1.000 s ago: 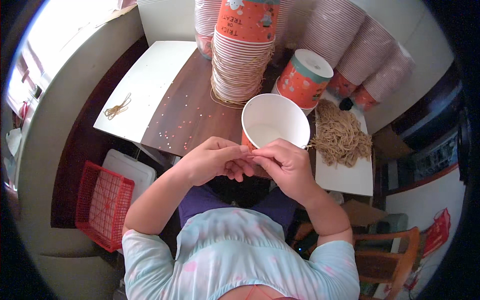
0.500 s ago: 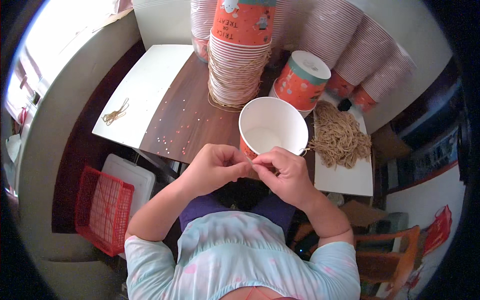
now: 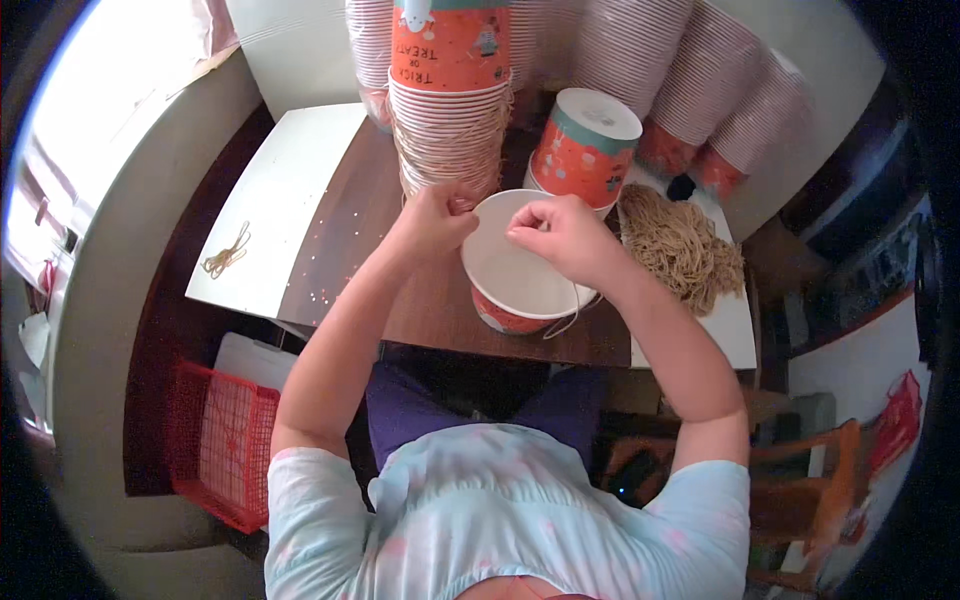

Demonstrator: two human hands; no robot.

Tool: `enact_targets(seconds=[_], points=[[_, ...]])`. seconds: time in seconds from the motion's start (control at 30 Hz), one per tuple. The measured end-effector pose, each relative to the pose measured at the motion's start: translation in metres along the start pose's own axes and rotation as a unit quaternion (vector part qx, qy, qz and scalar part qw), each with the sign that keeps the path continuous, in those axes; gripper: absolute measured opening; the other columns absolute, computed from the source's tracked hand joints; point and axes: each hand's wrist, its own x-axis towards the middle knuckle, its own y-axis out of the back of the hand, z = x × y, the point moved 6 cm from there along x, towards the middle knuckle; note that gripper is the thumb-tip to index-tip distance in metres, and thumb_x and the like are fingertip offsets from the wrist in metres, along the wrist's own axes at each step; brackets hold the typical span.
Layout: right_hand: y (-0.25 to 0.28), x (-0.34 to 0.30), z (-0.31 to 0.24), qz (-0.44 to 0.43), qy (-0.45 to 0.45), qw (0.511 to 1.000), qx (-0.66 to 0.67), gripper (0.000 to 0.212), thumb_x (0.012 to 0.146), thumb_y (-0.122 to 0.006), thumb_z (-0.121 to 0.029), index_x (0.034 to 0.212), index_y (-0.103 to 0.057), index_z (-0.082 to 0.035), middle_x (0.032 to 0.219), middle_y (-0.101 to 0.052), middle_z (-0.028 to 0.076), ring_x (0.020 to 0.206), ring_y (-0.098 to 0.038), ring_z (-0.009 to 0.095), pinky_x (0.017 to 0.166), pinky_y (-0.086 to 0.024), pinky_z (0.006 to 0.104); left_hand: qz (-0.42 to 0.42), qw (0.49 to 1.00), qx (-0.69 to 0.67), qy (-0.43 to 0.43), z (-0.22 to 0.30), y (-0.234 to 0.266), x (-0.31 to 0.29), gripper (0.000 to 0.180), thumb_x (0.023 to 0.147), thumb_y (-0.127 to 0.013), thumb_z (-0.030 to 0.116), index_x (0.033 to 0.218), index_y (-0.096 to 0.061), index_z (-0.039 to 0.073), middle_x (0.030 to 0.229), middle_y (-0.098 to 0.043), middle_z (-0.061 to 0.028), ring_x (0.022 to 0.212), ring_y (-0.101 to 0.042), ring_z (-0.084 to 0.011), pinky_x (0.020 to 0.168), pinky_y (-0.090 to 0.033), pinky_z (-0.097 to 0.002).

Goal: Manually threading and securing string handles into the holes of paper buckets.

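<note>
An orange paper bucket with a white inside [image 3: 510,275] stands on the brown table [image 3: 370,250] in front of me. My left hand [image 3: 437,218] pinches at the bucket's far left rim. My right hand [image 3: 560,235] is closed over the far right rim, pinching a thin tan string [image 3: 572,318] that loops down the bucket's right side. A tall stack of the same buckets [image 3: 450,110] stands just behind my left hand. A heap of tan strings [image 3: 680,245] lies to the right of my right hand.
An upside-down orange bucket [image 3: 585,150] stands behind the open one. Slanted stacks of pink-striped cups [image 3: 700,90] fill the back right. A white board [image 3: 270,200] with a small string bundle [image 3: 226,255] lies left. A red basket [image 3: 215,440] sits on the floor at lower left.
Both hands moved away from my body, from the bucket's near rim to its far rim, and spread apart. The bucket now sits closer to the table's front edge.
</note>
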Motion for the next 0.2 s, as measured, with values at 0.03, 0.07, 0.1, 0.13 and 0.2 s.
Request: enact_targets(seconds=[0.03, 0.07, 0.1, 0.13, 0.2], points=[[-0.001, 0.005, 0.012, -0.011, -0.064, 0.998, -0.011, 0.016, 0.083, -0.064, -0.014, 0.087, -0.065, 0.001, 0.071, -0.062, 0.001, 0.065, -0.053, 0.005, 0.059, -0.045, 0.0242, -0.062, 0.994, -0.045, 0.078, -0.012, -0.011, 0.0, 0.034, 0.079, -0.063, 0.012, 0.108, -0.06, -0.005, 0.08, -0.063, -0.0069, 0.066, -0.058, -0.0124, 0.059, -0.048, -0.0265], [0.0, 0.009, 0.011, -0.009, -0.027, 1.0, 0.01, 0.016, 0.083, -0.064, -0.014, 0.087, -0.065, 0.001, 0.071, -0.062, 0.001, 0.065, -0.053, 0.005, 0.059, -0.045, 0.0242, -0.058, 0.996, -0.052, 0.047, -0.01, -0.014, -0.004, 0.034, 0.079, -0.063, 0.012, 0.108, -0.06, -0.005, 0.08, -0.063, -0.0069, 0.066, -0.058, -0.0124, 0.059, -0.048, -0.0265], [-0.001, 0.011, 0.015, -0.025, -0.034, 0.999, -0.024, 0.016, 0.083, -0.065, -0.015, 0.087, -0.066, 0.001, 0.071, -0.063, 0.002, 0.065, -0.054, 0.005, 0.06, -0.045, 0.0249, -0.046, 0.986, -0.137, 0.087, -0.015, -0.017, -0.015, 0.031, 0.079, -0.06, 0.009, 0.106, -0.061, -0.005, 0.078, -0.063, -0.0062, 0.063, -0.058, -0.0111, 0.057, -0.047, -0.0252], [-0.003, 0.011, 0.019, -0.043, -0.041, 0.997, -0.057, 0.017, 0.082, -0.065, -0.015, 0.087, -0.066, 0.001, 0.071, -0.063, 0.003, 0.065, -0.055, 0.006, 0.06, -0.046, 0.0255, -0.037, 0.965, -0.225, 0.132, -0.019, -0.021, -0.03, 0.028, 0.078, -0.057, 0.006, 0.105, -0.061, -0.005, 0.076, -0.063, -0.0054, 0.061, -0.057, -0.0098, 0.054, -0.046, -0.0238], [-0.01, 0.012, 0.023, -0.074, -0.043, 0.993, -0.082, 0.016, 0.082, -0.065, -0.016, 0.091, -0.068, -0.003, 0.079, -0.067, 0.005, 0.067, -0.059, 0.011, 0.063, -0.047, 0.0273, -0.023, 0.928, -0.327, 0.179, -0.021, -0.027, -0.054, 0.028, 0.083, -0.057, 0.006, 0.11, -0.06, -0.002, 0.08, -0.064, -0.0051, 0.061, -0.058, -0.0099, 0.053, -0.046, -0.0226]])
